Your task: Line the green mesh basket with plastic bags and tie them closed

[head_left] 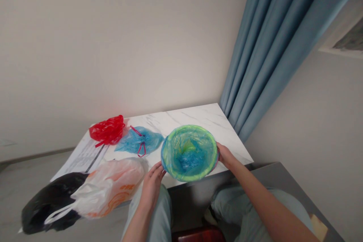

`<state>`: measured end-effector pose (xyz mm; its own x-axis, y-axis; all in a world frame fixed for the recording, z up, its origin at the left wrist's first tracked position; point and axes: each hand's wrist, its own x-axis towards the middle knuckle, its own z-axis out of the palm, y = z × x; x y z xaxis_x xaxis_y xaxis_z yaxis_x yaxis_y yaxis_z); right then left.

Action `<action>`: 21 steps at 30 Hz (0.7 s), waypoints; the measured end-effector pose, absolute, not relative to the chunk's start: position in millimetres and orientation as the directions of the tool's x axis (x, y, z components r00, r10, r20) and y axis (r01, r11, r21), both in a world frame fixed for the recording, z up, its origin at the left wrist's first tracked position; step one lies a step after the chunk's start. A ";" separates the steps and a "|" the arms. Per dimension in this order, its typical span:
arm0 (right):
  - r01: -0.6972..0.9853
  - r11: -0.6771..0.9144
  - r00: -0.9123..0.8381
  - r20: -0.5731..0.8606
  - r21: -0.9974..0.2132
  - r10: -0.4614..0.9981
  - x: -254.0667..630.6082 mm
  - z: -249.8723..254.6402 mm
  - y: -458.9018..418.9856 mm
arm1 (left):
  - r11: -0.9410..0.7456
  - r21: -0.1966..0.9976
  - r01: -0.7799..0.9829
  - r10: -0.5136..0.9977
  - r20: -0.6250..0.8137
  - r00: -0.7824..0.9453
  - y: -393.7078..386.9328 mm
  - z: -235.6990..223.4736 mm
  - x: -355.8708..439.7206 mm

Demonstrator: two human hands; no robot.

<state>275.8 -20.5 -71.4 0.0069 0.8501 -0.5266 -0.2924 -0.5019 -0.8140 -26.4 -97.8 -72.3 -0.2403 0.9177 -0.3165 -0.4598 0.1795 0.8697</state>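
My two hands hold a round container from opposite sides, over the near edge of a white marble-patterned tabletop. Green plastic lines its rim and wall, with blue plastic showing at the bottom. My left hand grips the near left rim, and my right hand grips the right rim. Left of the container lies a flattened blue plastic bag with red drawstrings. Beyond that sits a crumpled red plastic bag. A white-and-orange plastic bag and a black plastic bag lie near my left hand.
Printed papers lie under the bags at the table's left end. A blue curtain hangs at the right, beside the wall. My knees in pale denim are below the table edge, and a grey floor shows at the left.
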 end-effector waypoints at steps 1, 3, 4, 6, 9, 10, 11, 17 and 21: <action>-0.303 -0.497 0.010 -0.524 -0.813 0.851 276.6 -71.4 -19.9 | 0.185 0.884 -0.430 0.919 -0.310 -0.243 -97.8 -73.8 -26.3; -0.325 -0.489 0.034 -0.527 -0.810 0.849 278.2 -72.5 -18.2 | 0.190 0.924 -0.332 0.928 -0.279 -0.246 -98.1 -75.6 -25.9; -0.334 -0.487 0.046 -0.530 -0.807 0.847 278.9 -73.4 -17.4 | 0.194 0.943 -0.270 0.935 -0.261 -0.239 -98.5 -75.2 -25.5; -0.346 -0.486 0.050 -0.533 -0.802 0.844 279.6 -74.7 -16.0 | 0.203 0.967 -0.154 0.950 -0.233 -0.207 -99.6 -71.8 -24.4; -0.342 -0.492 0.018 -0.529 -0.801 0.849 278.7 -73.8 -15.5 | 0.213 0.976 -0.041 0.964 -0.217 -0.156 -101.5 -63.6 -22.6; -0.338 -0.482 0.012 -0.516 -0.808 0.857 278.2 -72.5 -15.7 | 0.214 0.977 -0.015 0.966 -0.214 -0.146 -102.0 -61.5 -22.2; -0.329 -0.460 0.019 -0.492 -0.825 0.870 277.9 -71.0 -16.1 | 0.215 0.977 0.009 0.967 -0.212 -0.140 -102.4 -60.0 -22.1; 0.019 -0.098 0.304 -0.088 -0.995 0.949 280.2 -59.2 -19.4 | 0.225 0.970 0.088 0.969 -0.214 -0.121 -101.5 -64.5 -22.7; 0.226 0.007 0.279 0.071 -0.974 0.958 280.2 -53.3 -22.3 | 0.233 0.972 0.009 0.969 -0.232 -0.086 -100.8 -67.9 -21.3</action>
<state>280.2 -22.3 -53.3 0.2785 0.9578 0.0713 0.2260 0.0068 -0.9741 -21.3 -100.8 -67.9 -0.0857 0.9690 -0.2318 0.0091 0.2334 0.9723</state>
